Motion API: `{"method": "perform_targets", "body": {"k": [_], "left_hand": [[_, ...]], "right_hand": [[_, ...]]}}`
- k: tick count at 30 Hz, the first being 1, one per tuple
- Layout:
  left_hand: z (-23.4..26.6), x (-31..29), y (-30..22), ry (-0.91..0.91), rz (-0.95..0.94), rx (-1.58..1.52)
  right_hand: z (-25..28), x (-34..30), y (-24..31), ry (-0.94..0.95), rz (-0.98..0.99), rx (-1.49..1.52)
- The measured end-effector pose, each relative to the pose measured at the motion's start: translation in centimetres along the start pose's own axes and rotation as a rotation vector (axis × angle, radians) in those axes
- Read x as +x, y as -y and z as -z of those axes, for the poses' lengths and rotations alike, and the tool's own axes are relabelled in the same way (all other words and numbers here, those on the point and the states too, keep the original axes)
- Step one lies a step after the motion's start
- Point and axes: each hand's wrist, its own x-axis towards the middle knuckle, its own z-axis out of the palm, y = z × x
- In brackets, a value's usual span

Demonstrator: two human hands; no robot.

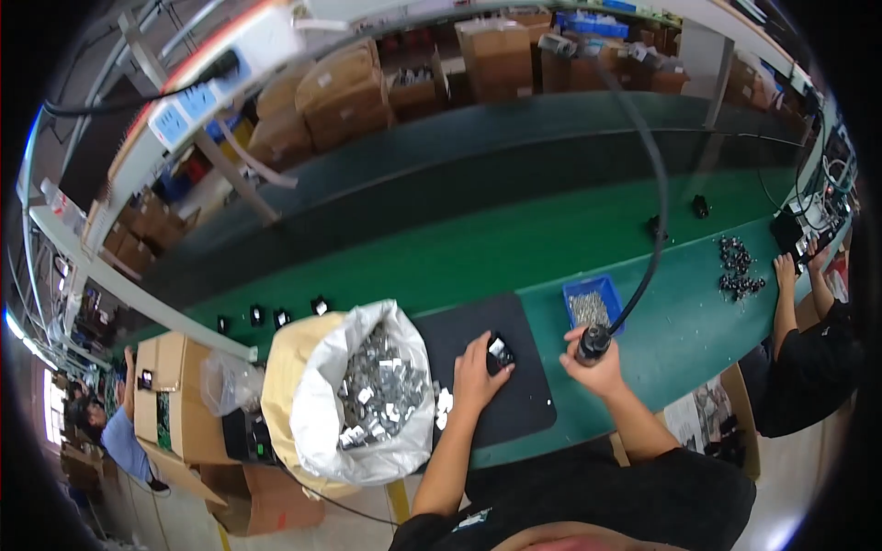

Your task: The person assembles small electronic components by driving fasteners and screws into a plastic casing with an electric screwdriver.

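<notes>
My left hand [473, 375] rests on a dark mat [524, 409], with its fingers and thumb closed around a small black part [500, 350] that has a pale patch on top. My right hand [597, 369] is wrapped round a black corded electric screwdriver [594, 342], held upright near the mat's right edge. Its tip is hidden from above. Just beyond that hand sits a blue tray [568, 292] holding many small screws [589, 309]. Left of the mat, a white sack [312, 432] stands open, full of small grey and metallic pieces [378, 390].
A black cable [660, 174] arcs above the green belt [441, 248]. Several black parts [256, 316] lie along the belt. Dark pieces [735, 266] are heaped near a co-worker [808, 367] on the right. Cardboard boxes [179, 404] stand at left; an open box [742, 404] is below the bench.
</notes>
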Motion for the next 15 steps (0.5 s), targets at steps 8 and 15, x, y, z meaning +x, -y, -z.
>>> {"method": "perform_targets", "body": {"k": [8,15], "left_hand": [[0.9,0.8,-0.5,-0.023,0.022,0.039],[0.2,1.5,-1.2,-0.111,0.093,0.075]], "right_hand": [[0.7,0.4,0.9,0.157,-0.056,-0.002],[2.5,3.8,0.4,0.582,-0.033,-0.141]]}}
